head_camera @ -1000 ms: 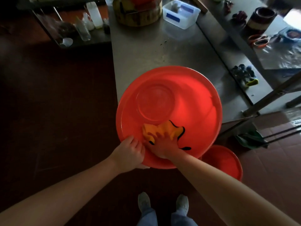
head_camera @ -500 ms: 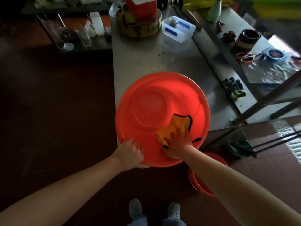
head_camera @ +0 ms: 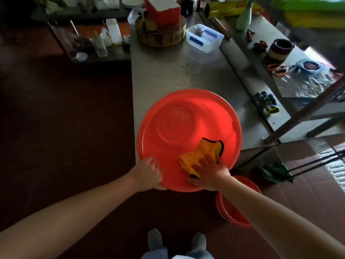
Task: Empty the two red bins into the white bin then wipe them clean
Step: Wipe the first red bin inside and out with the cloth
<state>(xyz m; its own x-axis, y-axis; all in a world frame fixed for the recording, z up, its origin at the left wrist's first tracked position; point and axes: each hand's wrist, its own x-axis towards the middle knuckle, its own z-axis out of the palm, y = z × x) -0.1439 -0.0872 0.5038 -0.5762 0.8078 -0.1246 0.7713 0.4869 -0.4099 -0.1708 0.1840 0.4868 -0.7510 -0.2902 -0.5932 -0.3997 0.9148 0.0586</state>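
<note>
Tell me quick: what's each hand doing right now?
Left hand: closed, gripping the red bin at its near rim.
Right hand: open, fingers pressing the yellow cloth flat inside the bin.

Both of the person's forearms are bare along all that can be seen of them, and the left hand (head_camera: 149,171) and right hand (head_camera: 211,173) are bare too. Lower down they wear pale blue denim trousers (head_camera: 156,253). On the feet are grey shoes with rounded toes, the left shoe (head_camera: 155,239) and the right shoe (head_camera: 199,241). A sliver of white cloth (head_camera: 179,257) shows between the trouser legs.
</note>
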